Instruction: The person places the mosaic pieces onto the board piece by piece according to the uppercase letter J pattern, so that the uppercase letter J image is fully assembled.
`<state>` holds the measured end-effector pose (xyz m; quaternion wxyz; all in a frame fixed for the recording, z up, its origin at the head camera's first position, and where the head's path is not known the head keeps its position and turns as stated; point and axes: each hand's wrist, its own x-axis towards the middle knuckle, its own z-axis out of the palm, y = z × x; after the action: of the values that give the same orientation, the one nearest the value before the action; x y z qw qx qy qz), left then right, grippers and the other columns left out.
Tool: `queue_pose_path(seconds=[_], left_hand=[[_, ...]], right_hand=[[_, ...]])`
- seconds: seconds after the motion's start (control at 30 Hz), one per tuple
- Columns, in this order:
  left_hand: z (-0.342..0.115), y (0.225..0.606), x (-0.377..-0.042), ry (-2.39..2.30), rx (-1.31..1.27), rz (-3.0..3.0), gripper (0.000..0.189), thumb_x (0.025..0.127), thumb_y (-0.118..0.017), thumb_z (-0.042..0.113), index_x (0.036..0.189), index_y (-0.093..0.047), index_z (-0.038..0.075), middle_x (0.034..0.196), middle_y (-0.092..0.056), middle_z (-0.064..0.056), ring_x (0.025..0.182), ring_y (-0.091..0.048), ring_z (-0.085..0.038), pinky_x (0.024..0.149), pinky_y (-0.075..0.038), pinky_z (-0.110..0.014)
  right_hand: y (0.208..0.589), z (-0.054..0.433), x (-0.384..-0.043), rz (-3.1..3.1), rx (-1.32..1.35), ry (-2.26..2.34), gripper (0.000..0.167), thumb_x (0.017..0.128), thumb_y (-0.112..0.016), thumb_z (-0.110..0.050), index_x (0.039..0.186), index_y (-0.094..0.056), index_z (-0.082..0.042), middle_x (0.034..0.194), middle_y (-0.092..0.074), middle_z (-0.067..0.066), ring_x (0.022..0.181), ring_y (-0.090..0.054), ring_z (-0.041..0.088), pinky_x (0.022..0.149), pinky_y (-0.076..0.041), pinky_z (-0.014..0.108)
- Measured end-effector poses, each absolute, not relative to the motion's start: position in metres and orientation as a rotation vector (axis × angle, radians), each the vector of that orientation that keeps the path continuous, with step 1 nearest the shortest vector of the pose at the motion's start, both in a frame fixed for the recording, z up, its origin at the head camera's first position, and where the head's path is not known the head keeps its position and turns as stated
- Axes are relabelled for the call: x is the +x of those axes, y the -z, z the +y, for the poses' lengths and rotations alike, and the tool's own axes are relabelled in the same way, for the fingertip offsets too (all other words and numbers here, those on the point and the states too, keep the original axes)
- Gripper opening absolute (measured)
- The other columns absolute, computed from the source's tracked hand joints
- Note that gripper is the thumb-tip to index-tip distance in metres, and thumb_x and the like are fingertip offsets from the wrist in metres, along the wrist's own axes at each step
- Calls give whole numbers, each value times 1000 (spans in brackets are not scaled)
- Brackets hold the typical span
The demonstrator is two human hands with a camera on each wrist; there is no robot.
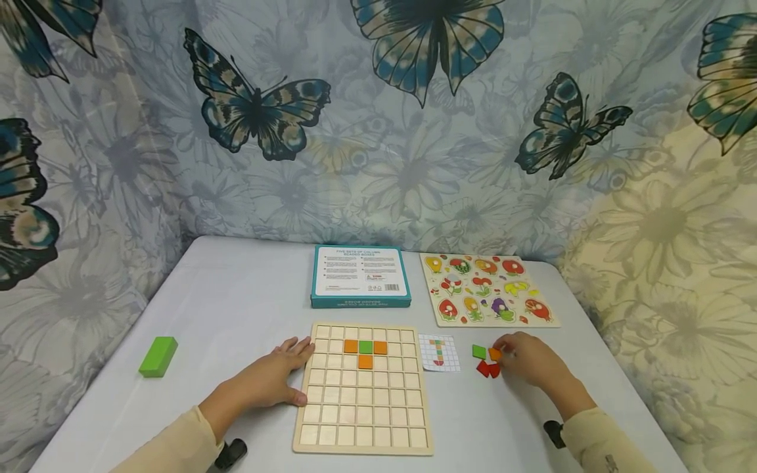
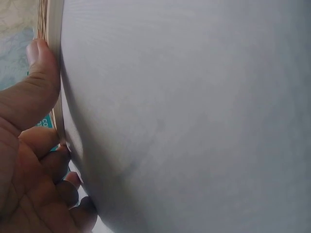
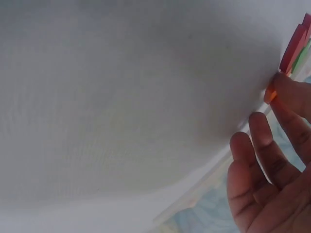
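Observation:
A wooden grid board [image 1: 357,443] lies on the table in the head view, with several orange tiles [image 1: 365,362] and a green tile [image 1: 366,347] in its upper cells. My left hand [image 1: 273,376] rests along the board's left edge, fingers and thumb spread. In the left wrist view its thumb [image 2: 41,80] presses the board's side. My right hand [image 1: 532,361] pinches an orange tile [image 3: 270,93] between thumb and forefinger, the other fingers loose. Beside that hand lie a green square tile [image 1: 479,351] and red tiles [image 1: 483,368] with a curved side.
A printed pattern card [image 1: 451,355] lies right of the board. Behind stand a teal-edged box [image 1: 361,269] and a fruit puzzle board [image 1: 449,284]. A green block [image 1: 158,357] lies at the far left. Butterfly-patterned cloth hangs behind the white table [image 1: 236,282].

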<state>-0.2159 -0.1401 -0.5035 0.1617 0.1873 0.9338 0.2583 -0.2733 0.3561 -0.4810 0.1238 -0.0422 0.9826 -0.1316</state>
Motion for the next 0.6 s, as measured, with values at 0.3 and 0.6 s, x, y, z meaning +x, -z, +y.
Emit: queue_pose_path(seconds=[0.3, 0.6], left_hand=[[-143, 508, -219, -726, 562, 2679, 100, 70, -83, 39, 151, -36, 4, 159, -25, -10, 147, -14, -35, 116, -16, -53], [-143, 507, -219, -739, 559, 2668, 100, 71, -83, 40, 151, -36, 4, 159, -24, -9, 147, -13, -34, 116, -15, -53]], right_hand=[[478, 353, -274, 2903, -166, 364, 23, 85, -75, -20, 105, -70, -10, 98, -62, 7, 88, -56, 25, 78, -53, 48], [476, 335, -277, 2895, -175, 378, 24, 83, -78, -26, 101, -73, -11, 99, -63, 5, 87, -55, 22, 75, -55, 43]])
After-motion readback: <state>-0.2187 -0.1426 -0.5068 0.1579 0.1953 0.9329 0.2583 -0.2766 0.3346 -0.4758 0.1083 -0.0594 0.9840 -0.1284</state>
